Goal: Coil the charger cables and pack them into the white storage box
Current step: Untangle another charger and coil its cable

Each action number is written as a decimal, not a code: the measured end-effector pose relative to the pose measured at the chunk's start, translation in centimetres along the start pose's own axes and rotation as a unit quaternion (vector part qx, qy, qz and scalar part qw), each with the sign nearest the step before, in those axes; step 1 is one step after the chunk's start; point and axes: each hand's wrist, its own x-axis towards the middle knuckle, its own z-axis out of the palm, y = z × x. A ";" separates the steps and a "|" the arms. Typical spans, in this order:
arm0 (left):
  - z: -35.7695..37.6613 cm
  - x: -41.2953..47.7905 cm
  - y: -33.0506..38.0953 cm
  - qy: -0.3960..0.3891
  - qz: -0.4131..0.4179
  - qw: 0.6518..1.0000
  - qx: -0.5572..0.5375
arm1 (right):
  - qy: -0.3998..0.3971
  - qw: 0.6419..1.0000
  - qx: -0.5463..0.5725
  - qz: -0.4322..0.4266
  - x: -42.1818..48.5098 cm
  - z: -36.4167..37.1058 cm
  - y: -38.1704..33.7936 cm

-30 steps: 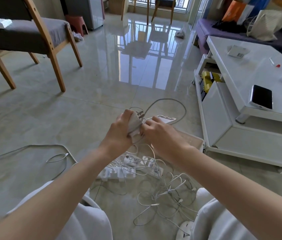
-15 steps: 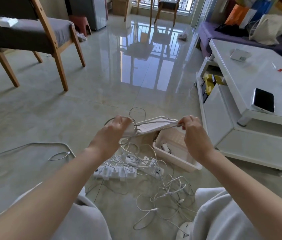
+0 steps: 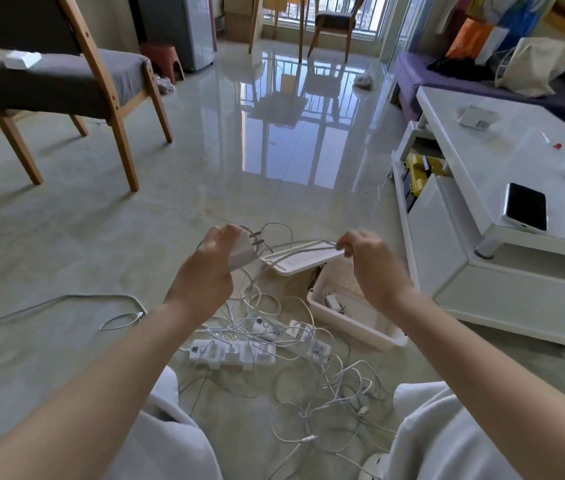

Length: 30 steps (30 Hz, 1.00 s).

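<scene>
White charger [image 3: 241, 255] in left hand [image 3: 205, 277]

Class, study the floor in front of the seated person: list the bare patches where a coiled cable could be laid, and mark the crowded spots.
Bare floor lies between the wooden chair and the loose cable at left; more lies ahead, up to the window's reflection. Crowded: the cable tangle and power strips between the knees, beside the white storage box.

Bright daylight from the far window [image 3: 312, 8] glares off the glossy floor [image 3: 274, 133]; soft shadows; wide-angle bending at edges.
</scene>
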 end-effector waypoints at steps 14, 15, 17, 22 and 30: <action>0.5 -0.4 1.4 -0.033 -0.084 0.987 -0.134 | -0.100 0.975 -0.007 -0.198 -4.4 3.8 -8.9; 0.5 -0.4 1.4 -0.034 -0.079 0.988 -0.126 | -0.111 0.973 -0.016 -0.200 -4.4 3.8 -9.1; 0.5 -0.5 1.1 -0.044 -0.063 0.991 -0.109 | -0.128 0.972 -0.020 -0.198 -4.1 3.8 -8.8; 1.6 -0.9 1.1 -0.101 0.018 0.993 -0.053 | -0.073 0.972 0.050 -0.220 -3.0 2.6 -7.1; 1.8 -0.5 0.1 -0.121 0.005 0.992 0.020 | 0.100 0.980 0.169 -0.045 -1.8 -0.7 -3.8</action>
